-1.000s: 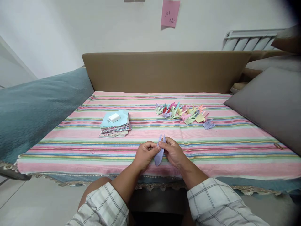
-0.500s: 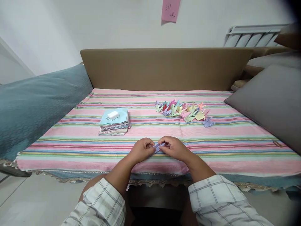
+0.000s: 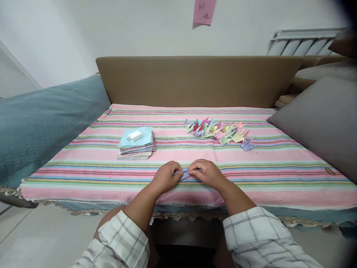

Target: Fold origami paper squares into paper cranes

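A small folded piece of purple origami paper (image 3: 185, 174) lies between my two hands, low over the striped cloth. My left hand (image 3: 167, 177) pinches its left end between thumb and curled fingers. On the other side, my right hand (image 3: 206, 173) grips the right end the same way. Fingers cover most of the paper, so its full shape is hidden. Beyond my right hand sits a cluster of folded paper cranes (image 3: 220, 132) in several colours. Ahead of my left hand stands a stack of square paper (image 3: 135, 145), a pale blue sheet on top.
A white charger plug (image 3: 135, 136) rests on the paper stack. The striped cloth (image 3: 92, 178) covers the seat, with a brown backrest (image 3: 195, 82) behind it. A teal armrest (image 3: 55, 115) bounds the left, a grey cushion (image 3: 323, 119) the right. A small brownish loop (image 3: 330, 171) lies near the cushion.
The purple paper turned from upright, pointing toward me, to lying crosswise between my hands. My hands moved slightly apart, with both keeping hold. The view shifted a little.
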A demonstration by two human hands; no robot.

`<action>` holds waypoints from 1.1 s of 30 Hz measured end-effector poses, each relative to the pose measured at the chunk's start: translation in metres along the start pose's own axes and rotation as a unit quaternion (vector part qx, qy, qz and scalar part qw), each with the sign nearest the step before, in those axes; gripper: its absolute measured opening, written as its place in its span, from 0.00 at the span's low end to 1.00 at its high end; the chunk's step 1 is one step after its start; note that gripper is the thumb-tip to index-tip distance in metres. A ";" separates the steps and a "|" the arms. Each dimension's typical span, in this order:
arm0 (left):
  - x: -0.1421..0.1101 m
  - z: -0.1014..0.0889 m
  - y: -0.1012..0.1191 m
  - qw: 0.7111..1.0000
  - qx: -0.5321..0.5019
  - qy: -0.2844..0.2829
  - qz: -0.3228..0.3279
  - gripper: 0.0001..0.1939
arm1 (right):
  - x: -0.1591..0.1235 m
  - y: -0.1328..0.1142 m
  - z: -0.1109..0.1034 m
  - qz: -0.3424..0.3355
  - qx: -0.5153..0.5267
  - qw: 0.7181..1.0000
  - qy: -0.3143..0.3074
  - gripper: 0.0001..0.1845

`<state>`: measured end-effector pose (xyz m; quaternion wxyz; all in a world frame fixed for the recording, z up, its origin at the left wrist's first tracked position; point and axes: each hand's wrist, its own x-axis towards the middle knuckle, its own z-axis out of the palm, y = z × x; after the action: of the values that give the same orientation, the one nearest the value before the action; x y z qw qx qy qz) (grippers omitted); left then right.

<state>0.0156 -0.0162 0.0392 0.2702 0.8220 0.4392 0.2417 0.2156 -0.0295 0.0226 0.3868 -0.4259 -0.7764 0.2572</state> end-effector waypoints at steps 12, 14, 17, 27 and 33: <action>-0.001 0.000 0.003 0.999 -0.017 0.031 -0.010 0.03 | 0.000 -0.001 0.001 0.093 0.087 0.991 0.039 0.05; -0.001 0.001 0.002 0.999 -0.013 0.033 -0.011 0.02 | 0.000 0.000 0.003 0.113 0.116 0.986 0.042 0.09; -0.001 0.003 0.000 0.999 -0.009 0.042 -0.010 0.02 | 0.000 0.002 0.005 0.148 0.158 0.975 0.058 0.18; -0.006 0.011 0.002 0.990 -0.120 0.067 -0.037 0.04 | 0.000 0.002 0.001 0.154 0.222 0.963 0.021 0.13; -0.007 0.018 0.006 0.980 -0.166 0.102 -0.049 0.05 | 0.000 0.003 0.002 0.148 0.266 0.952 0.037 0.14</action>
<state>0.0272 -0.0292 0.0288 0.3680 0.7142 0.4583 0.3801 0.2151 -0.0282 0.0197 0.4718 -0.4269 -0.5932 0.4932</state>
